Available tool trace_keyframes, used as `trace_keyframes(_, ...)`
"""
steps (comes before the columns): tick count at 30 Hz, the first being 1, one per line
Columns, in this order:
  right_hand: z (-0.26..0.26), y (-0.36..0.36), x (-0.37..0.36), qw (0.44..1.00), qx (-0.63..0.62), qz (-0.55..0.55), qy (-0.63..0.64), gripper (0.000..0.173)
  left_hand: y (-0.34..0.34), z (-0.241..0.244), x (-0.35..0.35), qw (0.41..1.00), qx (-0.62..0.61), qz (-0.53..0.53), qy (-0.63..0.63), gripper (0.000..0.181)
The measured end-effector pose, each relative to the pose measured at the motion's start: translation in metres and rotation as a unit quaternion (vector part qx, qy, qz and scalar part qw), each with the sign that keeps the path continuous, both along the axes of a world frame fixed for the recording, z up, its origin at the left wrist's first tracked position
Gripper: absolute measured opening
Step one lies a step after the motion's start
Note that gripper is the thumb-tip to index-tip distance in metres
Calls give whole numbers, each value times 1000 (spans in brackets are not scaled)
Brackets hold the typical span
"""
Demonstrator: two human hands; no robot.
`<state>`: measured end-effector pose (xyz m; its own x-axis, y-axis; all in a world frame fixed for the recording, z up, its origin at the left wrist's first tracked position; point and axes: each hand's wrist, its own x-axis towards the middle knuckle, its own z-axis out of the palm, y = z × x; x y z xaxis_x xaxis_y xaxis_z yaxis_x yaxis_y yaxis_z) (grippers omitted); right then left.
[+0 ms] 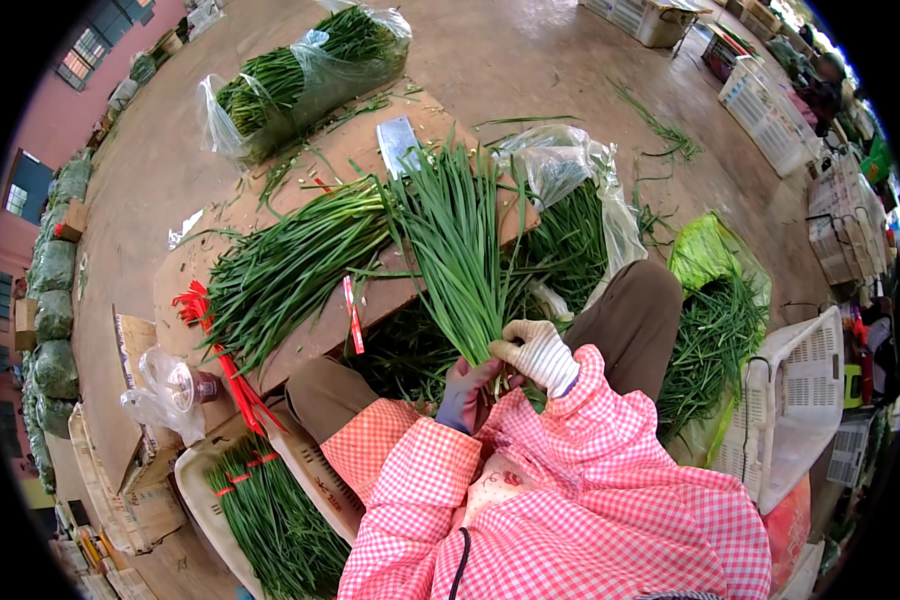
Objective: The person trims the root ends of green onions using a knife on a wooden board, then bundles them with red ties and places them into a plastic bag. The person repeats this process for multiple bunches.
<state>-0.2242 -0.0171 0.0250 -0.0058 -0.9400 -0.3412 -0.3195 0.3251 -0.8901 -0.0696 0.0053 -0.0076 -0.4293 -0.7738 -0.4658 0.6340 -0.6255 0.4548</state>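
A fanned bunch of garlic chives [461, 255] stands before me, its stem ends pointing toward my lap. My left hand [469, 391], in a dark glove, grips the bunch near the stem ends. Close beside it, my right hand [538, 352], in a white knitted glove, has its thumb and forefinger pinched at the stems; whether a strand sits between them is hidden. Behind the leaf tips a cleaver blade [397, 142] lies on the wooden board [307, 322]. Another pile of chives [300, 262] rests on the board to the left.
Red ties [229, 367] hang over the board's left edge. A plastic crate [319, 480] at lower left holds banded chives [270, 517]. Bagged chives [307, 75] lie beyond the board. An open bag [607, 217] and a green sack [709, 251] hold more at right, near a white crate [787, 405].
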Motion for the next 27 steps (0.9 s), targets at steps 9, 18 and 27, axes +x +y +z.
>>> trace_keyframes(9,2,5,-6,995,-34,-49,-79,24,-3,2,-3,996,20,-17,87,23)
trace_keyframes(18,0,5,-13,990,-18,-62,-127,23,-3,10,-13,998,28,3,58,25)
trace_keyframes(27,15,-3,-13,986,42,-38,-156,18,-7,27,-6,997,25,-27,69,45)
